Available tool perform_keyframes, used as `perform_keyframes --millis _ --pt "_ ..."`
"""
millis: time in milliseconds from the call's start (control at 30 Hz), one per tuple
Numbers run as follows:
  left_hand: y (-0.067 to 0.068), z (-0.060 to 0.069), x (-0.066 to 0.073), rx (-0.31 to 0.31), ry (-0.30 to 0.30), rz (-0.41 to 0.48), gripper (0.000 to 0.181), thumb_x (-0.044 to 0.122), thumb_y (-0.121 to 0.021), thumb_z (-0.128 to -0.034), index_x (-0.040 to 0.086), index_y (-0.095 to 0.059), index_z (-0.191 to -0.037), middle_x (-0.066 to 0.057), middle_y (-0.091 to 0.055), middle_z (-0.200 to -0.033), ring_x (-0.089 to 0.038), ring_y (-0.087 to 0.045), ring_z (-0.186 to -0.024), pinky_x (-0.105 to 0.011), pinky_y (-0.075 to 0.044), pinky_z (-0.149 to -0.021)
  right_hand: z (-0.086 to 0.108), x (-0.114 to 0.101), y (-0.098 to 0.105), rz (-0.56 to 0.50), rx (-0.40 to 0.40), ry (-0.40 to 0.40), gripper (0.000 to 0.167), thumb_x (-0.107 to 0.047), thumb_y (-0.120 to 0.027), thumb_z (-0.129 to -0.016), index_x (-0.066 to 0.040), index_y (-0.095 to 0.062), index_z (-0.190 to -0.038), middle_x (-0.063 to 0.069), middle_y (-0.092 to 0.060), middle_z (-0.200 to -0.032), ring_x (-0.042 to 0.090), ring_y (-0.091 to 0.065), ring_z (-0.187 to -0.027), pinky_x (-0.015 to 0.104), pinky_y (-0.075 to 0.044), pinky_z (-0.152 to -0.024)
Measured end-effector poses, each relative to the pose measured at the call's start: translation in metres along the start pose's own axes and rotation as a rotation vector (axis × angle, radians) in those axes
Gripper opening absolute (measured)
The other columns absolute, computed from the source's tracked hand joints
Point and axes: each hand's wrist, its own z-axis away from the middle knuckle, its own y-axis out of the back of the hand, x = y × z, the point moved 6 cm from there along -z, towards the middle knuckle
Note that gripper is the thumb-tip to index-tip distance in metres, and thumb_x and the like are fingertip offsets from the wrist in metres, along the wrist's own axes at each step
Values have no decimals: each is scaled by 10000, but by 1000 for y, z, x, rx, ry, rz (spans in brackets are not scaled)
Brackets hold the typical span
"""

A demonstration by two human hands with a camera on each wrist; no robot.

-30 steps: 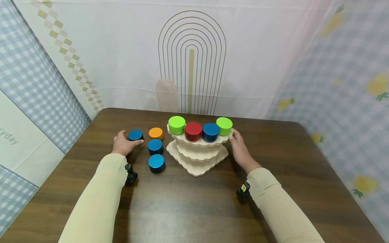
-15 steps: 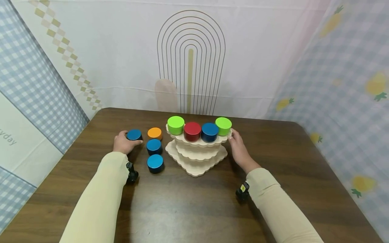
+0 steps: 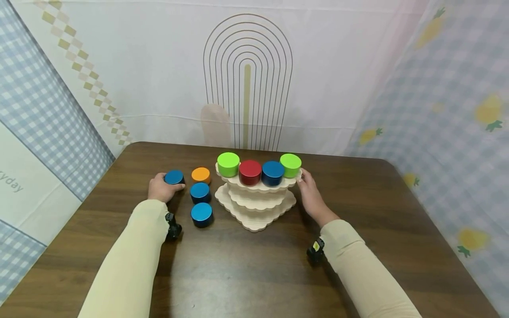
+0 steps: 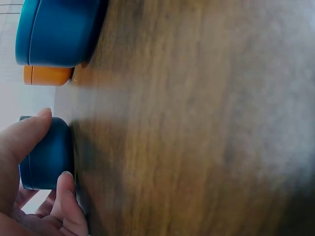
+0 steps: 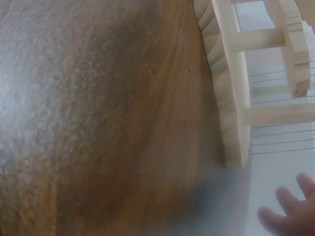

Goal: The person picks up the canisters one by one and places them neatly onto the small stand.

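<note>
Smooth metallic tins [image 3: 202, 212], wooden stand [image 3: 254, 217], glossy wood-grain table [image 3: 238, 274]

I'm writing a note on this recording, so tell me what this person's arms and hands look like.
The left hand and right hand are ungloved. The left sleeve and right sleeve are pale cream and reach the wrists. Each wrist carries a black device, the left device and the right device, which shows a yellow patch.
</note>
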Motion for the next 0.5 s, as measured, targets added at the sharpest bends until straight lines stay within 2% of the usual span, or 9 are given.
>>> perform_keyframes --millis 133,333,500 --pt "3 5 2 16 4 16 755 269 -668 -894 -105 -286 -1427 -337 -345 -1399 -468 -362 -1265 -570 -344 -1052 2 -5 0 -15 -19 -5 521 -269 -240 -1061 -30 -163 -1518 205 -161 -1552 357 -156 -1433 574 -140 -1141" --pt "7 8 6 34 -11 30 728 251 -669 -889 -95 -300 -1413 -332 -341 -1376 -454 -351 -1248 -573 -341 -1048 16 -36 2 -30 -42 -22 503 -162 -242 -1053 58 -147 -1496 279 -142 -1533 421 -142 -1423 599 -128 -1133" --pt "10 7 10 42 -38 33 722 245 -666 -878 -83 -305 -1410 -322 -336 -1369 -440 -333 -1245 -576 -345 -1035 8 -17 1 -8 -32 1 524 -233 -230 -1058 23 -149 -1508 258 -151 -1536 408 -143 -1422 602 -141 -1127"
